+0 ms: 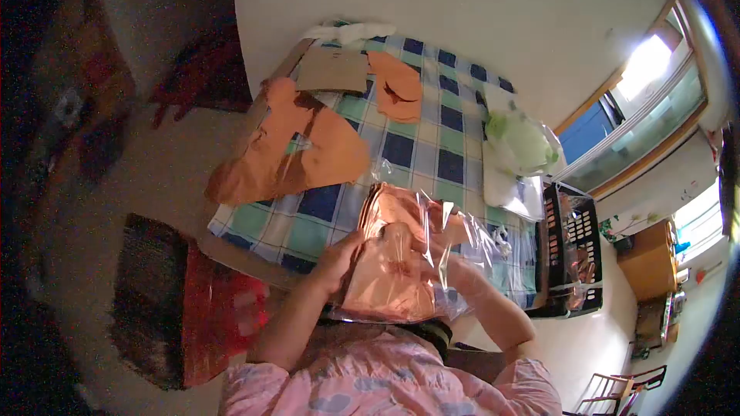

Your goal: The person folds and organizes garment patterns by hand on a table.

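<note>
The left hand [341, 260] and right hand [456, 271] grip a clear-bagged orange packet [393, 266]; the cardboard sheet's [331, 71] faint marks blur illegibly.

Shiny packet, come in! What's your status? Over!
Left hand holding shiny packet. Right hand at its other side, grip unclear through glare. Orange pieces beyond, on checked cloth.

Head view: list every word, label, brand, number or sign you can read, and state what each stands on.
None: no text can be read anywhere in this view.
Brown cardboard piece: faint marks near its top edge, too small and blurred to tell whether they are writing.
Shiny plastic package: no readable print; glare and creases hide parts of its surface.
</note>
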Action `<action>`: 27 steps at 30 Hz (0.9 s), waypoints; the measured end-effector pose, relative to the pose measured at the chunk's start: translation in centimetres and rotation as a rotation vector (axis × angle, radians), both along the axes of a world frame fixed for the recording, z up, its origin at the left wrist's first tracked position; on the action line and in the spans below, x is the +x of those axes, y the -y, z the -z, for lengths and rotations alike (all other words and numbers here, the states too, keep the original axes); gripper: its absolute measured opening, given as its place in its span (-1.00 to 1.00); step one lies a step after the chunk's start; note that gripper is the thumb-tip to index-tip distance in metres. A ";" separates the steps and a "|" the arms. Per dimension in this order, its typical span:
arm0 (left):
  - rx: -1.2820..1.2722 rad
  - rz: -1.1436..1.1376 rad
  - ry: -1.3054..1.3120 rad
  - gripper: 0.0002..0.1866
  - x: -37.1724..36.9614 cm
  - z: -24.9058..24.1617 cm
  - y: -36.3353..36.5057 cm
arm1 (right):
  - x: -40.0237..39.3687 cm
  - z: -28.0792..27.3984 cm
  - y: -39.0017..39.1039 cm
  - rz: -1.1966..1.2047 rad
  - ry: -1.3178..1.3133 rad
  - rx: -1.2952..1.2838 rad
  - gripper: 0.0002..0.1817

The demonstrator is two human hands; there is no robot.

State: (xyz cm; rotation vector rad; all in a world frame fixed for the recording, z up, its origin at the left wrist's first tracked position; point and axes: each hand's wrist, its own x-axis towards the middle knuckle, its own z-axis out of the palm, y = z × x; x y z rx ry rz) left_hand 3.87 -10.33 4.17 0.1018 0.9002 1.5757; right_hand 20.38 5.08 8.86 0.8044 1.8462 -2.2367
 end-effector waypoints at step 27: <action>0.028 -0.126 -1.898 -0.71 1.0 -17.3 0.9 | 1.8 0.2 3.1 0.143 -0.333 -0.171 -0.81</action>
